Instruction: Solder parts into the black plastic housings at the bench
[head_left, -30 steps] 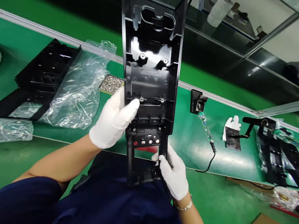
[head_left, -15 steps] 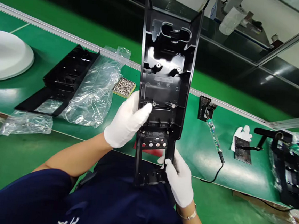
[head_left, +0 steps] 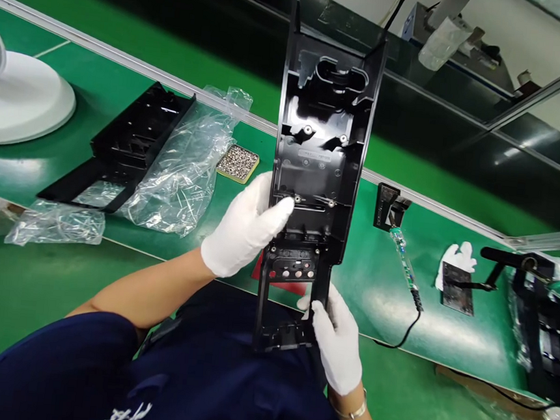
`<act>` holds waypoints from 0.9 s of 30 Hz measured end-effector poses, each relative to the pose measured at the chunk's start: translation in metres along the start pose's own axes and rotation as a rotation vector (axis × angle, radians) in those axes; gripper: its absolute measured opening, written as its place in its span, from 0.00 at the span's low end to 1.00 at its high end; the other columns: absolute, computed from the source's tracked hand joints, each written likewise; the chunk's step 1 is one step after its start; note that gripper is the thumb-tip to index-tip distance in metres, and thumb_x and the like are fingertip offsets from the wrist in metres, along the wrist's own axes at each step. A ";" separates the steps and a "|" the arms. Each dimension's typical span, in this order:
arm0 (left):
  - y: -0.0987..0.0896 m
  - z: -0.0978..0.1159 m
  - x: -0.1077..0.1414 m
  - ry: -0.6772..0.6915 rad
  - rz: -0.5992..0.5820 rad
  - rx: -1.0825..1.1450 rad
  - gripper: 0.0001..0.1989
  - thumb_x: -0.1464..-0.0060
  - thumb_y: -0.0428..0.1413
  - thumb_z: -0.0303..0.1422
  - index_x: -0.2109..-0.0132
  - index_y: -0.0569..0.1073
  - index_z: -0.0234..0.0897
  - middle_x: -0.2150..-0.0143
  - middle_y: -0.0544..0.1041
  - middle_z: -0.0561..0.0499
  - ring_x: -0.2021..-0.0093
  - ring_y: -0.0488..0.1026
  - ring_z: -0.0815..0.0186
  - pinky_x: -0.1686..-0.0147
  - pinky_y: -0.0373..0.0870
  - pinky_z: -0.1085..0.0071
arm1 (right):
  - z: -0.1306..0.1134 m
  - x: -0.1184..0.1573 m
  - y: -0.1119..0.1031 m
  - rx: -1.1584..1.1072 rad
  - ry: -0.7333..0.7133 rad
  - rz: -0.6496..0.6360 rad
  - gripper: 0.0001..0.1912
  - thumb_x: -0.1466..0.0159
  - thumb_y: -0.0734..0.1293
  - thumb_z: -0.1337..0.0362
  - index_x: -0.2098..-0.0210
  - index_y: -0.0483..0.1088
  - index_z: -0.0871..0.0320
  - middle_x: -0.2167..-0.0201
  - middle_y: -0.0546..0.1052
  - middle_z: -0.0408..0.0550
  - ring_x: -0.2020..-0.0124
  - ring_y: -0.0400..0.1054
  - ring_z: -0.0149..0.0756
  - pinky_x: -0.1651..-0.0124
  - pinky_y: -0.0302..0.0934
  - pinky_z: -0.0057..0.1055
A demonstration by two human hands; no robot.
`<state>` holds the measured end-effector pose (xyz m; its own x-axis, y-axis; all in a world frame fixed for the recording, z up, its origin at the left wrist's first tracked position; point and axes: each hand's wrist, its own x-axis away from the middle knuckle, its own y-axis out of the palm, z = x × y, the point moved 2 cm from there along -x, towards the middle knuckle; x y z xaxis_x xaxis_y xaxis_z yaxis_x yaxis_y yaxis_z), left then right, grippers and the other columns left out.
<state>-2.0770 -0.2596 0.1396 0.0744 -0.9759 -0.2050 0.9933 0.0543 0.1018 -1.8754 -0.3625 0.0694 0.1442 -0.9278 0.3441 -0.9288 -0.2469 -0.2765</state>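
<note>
One black plastic housing [head_left: 312, 173] is held up over the near edge of the green bench [head_left: 354, 262], its inner side showing. The left hand [head_left: 239, 229], white-gloved, is clamped on the housing's left wall, thumb inside; the right hand [head_left: 339, 343], also gloved, closes on the right side of its near, open-framed end. Farther left, a second black housing [head_left: 132, 133] touches a clear bag [head_left: 182, 182]; a shallow tray [head_left: 250, 175] of small metal parts [head_left: 238, 162] sits beyond the left hand. Right, a soldering iron [head_left: 404, 263] rests in its stand [head_left: 384, 206].
</note>
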 end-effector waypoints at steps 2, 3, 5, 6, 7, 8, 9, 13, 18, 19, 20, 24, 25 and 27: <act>0.001 0.002 0.001 -0.021 0.000 0.017 0.25 0.43 0.57 0.48 0.46 0.69 0.34 0.43 0.75 0.43 0.38 0.72 0.60 0.37 0.74 0.63 | -0.004 0.002 -0.001 -0.015 0.000 -0.028 0.39 0.35 0.57 0.43 0.37 0.59 0.68 0.63 0.74 0.48 0.69 0.64 0.08 0.62 0.64 0.05; 0.002 0.003 0.001 -0.032 -0.002 0.026 0.25 0.43 0.57 0.48 0.47 0.69 0.34 0.43 0.75 0.43 0.39 0.72 0.60 0.37 0.74 0.63 | -0.006 0.003 -0.001 -0.024 0.003 -0.038 0.38 0.35 0.57 0.43 0.39 0.60 0.69 0.65 0.74 0.48 0.70 0.64 0.08 0.63 0.64 0.05; 0.003 0.005 0.002 -0.045 -0.012 0.036 0.24 0.43 0.56 0.47 0.47 0.68 0.34 0.43 0.75 0.43 0.39 0.72 0.60 0.37 0.74 0.63 | -0.010 0.006 -0.002 -0.036 0.008 -0.050 0.36 0.35 0.57 0.42 0.43 0.63 0.69 0.68 0.73 0.47 0.71 0.64 0.09 0.65 0.64 0.05; 0.003 0.005 0.002 -0.052 -0.018 0.036 0.24 0.43 0.56 0.47 0.47 0.68 0.34 0.43 0.75 0.43 0.40 0.72 0.61 0.37 0.74 0.63 | -0.012 0.007 -0.003 -0.039 0.009 -0.054 0.36 0.35 0.57 0.42 0.45 0.63 0.70 0.68 0.73 0.47 0.72 0.64 0.09 0.65 0.64 0.05; 0.003 0.006 0.002 -0.062 -0.021 0.035 0.24 0.43 0.55 0.46 0.46 0.68 0.34 0.44 0.75 0.43 0.41 0.73 0.61 0.37 0.74 0.63 | -0.013 0.009 -0.004 -0.046 0.008 -0.058 0.36 0.36 0.57 0.42 0.45 0.63 0.70 0.69 0.72 0.47 0.72 0.64 0.09 0.65 0.64 0.05; 0.003 0.006 0.001 -0.075 -0.022 0.031 0.23 0.43 0.55 0.44 0.47 0.68 0.33 0.44 0.75 0.43 0.42 0.73 0.62 0.38 0.74 0.62 | -0.014 0.011 -0.004 -0.054 0.006 -0.063 0.37 0.35 0.57 0.42 0.45 0.63 0.70 0.69 0.72 0.47 0.72 0.64 0.09 0.65 0.64 0.05; 0.003 0.006 0.001 -0.090 -0.022 0.029 0.22 0.43 0.55 0.43 0.47 0.68 0.33 0.45 0.75 0.44 0.43 0.74 0.62 0.38 0.75 0.62 | -0.015 0.013 -0.005 -0.062 0.007 -0.072 0.37 0.35 0.57 0.42 0.43 0.62 0.70 0.70 0.72 0.47 0.72 0.64 0.09 0.65 0.64 0.05; 0.003 0.005 0.000 -0.145 -0.046 0.071 0.21 0.44 0.54 0.42 0.48 0.69 0.33 0.45 0.76 0.44 0.43 0.74 0.61 0.38 0.74 0.62 | -0.016 0.020 -0.007 -0.088 0.055 -0.099 0.41 0.37 0.58 0.40 0.39 0.59 0.70 0.70 0.71 0.46 0.73 0.63 0.09 0.67 0.63 0.05; 0.002 0.001 -0.003 -0.191 -0.095 0.133 0.24 0.44 0.56 0.43 0.46 0.69 0.32 0.42 0.74 0.43 0.39 0.72 0.61 0.33 0.69 0.60 | -0.018 0.023 -0.010 -0.098 0.118 -0.116 0.44 0.39 0.59 0.37 0.37 0.59 0.68 0.70 0.71 0.46 0.73 0.63 0.09 0.67 0.63 0.05; 0.002 -0.001 -0.004 -0.197 -0.097 0.146 0.24 0.44 0.56 0.43 0.46 0.69 0.32 0.42 0.74 0.43 0.40 0.72 0.61 0.33 0.69 0.60 | -0.020 0.023 -0.010 -0.107 0.128 -0.115 0.45 0.39 0.59 0.37 0.37 0.59 0.68 0.70 0.71 0.46 0.73 0.63 0.10 0.67 0.63 0.06; 0.002 -0.003 -0.005 -0.195 -0.093 0.154 0.24 0.44 0.57 0.43 0.46 0.69 0.32 0.42 0.74 0.43 0.40 0.72 0.61 0.33 0.70 0.60 | -0.021 0.021 -0.009 -0.121 0.136 -0.105 0.45 0.39 0.60 0.37 0.37 0.58 0.67 0.70 0.71 0.46 0.73 0.62 0.10 0.67 0.63 0.06; 0.003 -0.011 -0.006 -0.125 0.044 0.091 0.26 0.45 0.58 0.45 0.46 0.67 0.33 0.46 0.76 0.43 0.43 0.74 0.61 0.40 0.75 0.61 | -0.019 0.011 -0.003 -0.186 0.206 -0.024 0.50 0.44 0.64 0.35 0.34 0.54 0.63 0.68 0.70 0.44 0.71 0.64 0.11 0.68 0.64 0.09; 0.003 -0.013 -0.004 -0.096 0.099 0.057 0.27 0.46 0.58 0.47 0.46 0.66 0.34 0.47 0.76 0.43 0.43 0.74 0.61 0.41 0.76 0.61 | -0.016 0.007 -0.001 -0.190 0.245 -0.010 0.50 0.47 0.66 0.34 0.37 0.56 0.63 0.68 0.69 0.43 0.73 0.62 0.12 0.71 0.62 0.11; 0.003 -0.014 -0.001 -0.013 0.143 0.004 0.31 0.46 0.59 0.51 0.44 0.65 0.35 0.46 0.76 0.42 0.43 0.74 0.60 0.43 0.78 0.62 | -0.008 0.001 0.000 -0.185 0.305 0.039 0.46 0.50 0.66 0.32 0.47 0.61 0.65 0.69 0.68 0.43 0.77 0.58 0.12 0.77 0.58 0.15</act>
<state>-2.0727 -0.2559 0.1266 0.2143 -0.9609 -0.1751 0.9722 0.1927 0.1327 -1.8783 -0.3615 0.0768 0.0250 -0.8024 0.5962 -0.9816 -0.1326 -0.1374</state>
